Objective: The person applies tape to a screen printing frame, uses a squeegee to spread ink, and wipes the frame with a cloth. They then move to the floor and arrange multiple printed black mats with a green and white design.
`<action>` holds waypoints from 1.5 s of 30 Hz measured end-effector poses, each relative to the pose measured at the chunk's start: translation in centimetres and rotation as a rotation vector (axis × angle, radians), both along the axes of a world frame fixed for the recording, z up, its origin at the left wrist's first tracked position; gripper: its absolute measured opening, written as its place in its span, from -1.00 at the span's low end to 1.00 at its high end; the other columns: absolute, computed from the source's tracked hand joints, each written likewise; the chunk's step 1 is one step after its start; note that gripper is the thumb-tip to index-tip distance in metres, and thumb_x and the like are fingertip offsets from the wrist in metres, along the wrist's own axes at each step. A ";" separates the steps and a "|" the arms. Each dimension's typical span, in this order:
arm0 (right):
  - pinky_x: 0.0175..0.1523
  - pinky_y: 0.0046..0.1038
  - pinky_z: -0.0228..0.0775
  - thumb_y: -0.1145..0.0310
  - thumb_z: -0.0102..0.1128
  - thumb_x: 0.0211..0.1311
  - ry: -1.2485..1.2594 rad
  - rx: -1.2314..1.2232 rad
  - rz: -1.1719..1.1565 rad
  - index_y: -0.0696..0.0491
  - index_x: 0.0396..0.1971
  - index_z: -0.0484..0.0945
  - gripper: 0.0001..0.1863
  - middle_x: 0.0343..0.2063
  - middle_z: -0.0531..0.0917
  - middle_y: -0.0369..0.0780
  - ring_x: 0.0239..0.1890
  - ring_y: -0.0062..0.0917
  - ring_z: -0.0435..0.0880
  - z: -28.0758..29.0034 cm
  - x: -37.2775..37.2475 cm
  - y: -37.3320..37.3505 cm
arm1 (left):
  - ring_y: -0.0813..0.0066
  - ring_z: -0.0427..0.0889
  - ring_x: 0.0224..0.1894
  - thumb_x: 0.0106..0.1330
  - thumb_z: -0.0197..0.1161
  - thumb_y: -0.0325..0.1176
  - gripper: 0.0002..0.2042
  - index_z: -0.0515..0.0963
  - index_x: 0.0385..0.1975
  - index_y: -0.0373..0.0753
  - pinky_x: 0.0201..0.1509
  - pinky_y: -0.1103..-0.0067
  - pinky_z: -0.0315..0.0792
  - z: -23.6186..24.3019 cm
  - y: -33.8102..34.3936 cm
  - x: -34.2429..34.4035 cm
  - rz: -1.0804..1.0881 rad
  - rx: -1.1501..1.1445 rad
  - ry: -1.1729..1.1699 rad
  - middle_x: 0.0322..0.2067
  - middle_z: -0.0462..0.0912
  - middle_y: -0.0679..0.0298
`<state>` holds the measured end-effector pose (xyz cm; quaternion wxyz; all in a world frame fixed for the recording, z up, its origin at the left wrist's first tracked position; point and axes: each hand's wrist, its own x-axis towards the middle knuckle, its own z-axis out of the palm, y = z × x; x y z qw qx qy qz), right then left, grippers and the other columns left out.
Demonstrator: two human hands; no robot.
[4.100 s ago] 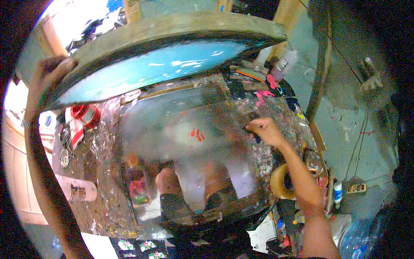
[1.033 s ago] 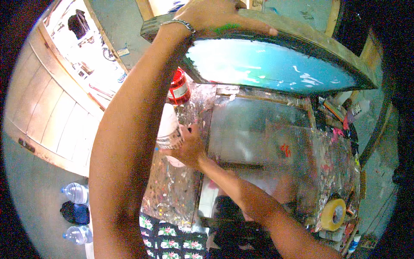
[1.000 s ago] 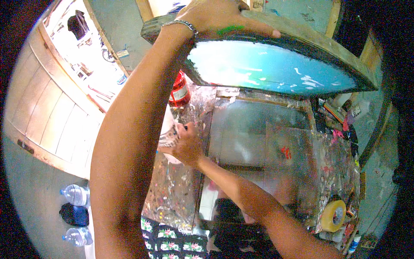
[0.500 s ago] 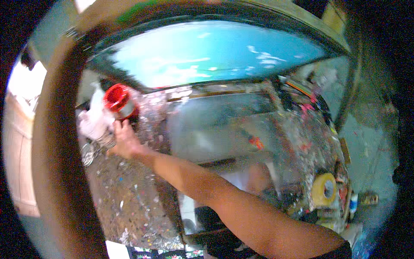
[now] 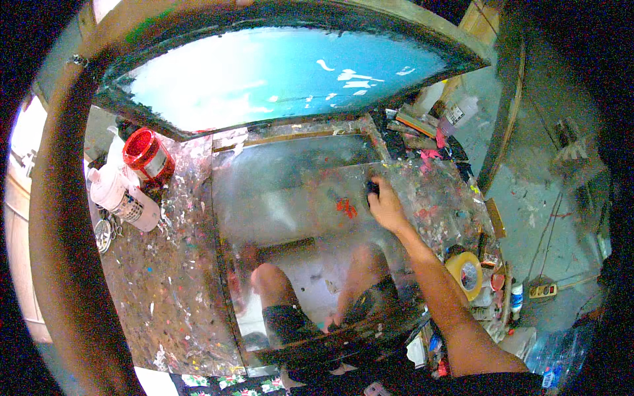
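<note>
My right hand is closed around a small black object above the right part of a glass pane set in the worktable. Its kind is hard to make out, as my fingers cover part of it. Left of my hand, a patch of red paint lies on the glass. My knees show through the pane. My left hand does not show clearly. Behind the pane leans a canvas painted in white to blue, with a dark border.
At the left of the paint-stained table stand a red jar and a pale pink lidded bottle, near some scissors. A yellow tape roll sits at the right edge. A power socket lies farther right.
My right hand has swung from beside the red jar at the left to the right part of the glass, where it holds the black object. The whole view has shifted a little.
</note>
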<state>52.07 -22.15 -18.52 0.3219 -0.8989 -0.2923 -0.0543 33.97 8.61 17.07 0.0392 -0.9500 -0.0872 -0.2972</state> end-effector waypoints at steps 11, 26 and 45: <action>-0.02 -0.24 0.46 0.49 0.14 0.12 -0.164 -0.264 0.194 0.10 -0.04 0.61 -0.64 -0.07 0.57 -0.09 -0.07 -0.17 0.58 -1.8 -2.3 -2.6 | 0.15 0.66 -0.34 0.04 0.33 0.25 -0.29 0.65 -0.22 -0.47 -0.28 0.38 0.48 0.6 2.0 1.0 -0.013 -0.244 0.085 -0.42 0.68 -0.04; -0.10 -0.23 0.54 0.48 0.12 0.08 -0.191 -0.148 0.501 0.05 -0.27 0.68 -0.77 -0.35 0.64 -0.12 -0.25 -0.16 0.65 -2.4 -0.8 1.2 | 0.20 0.66 -0.34 0.09 0.33 0.21 -0.33 0.65 -0.24 -0.45 -0.25 0.42 0.48 -0.8 -0.3 0.0 -0.015 0.007 -0.034 -0.42 0.68 0.00; 0.08 -0.22 0.49 0.42 0.16 0.07 -0.388 -0.227 0.659 0.16 -0.21 0.64 -0.73 -0.18 0.61 -0.06 -0.11 -0.10 0.60 -0.9 -2.6 0.2 | 0.33 0.63 -0.45 0.11 0.33 0.19 -0.38 0.67 -0.28 -0.41 -0.35 0.46 0.49 -1.0 0.2 0.4 -0.030 0.063 -0.052 -0.52 0.67 0.11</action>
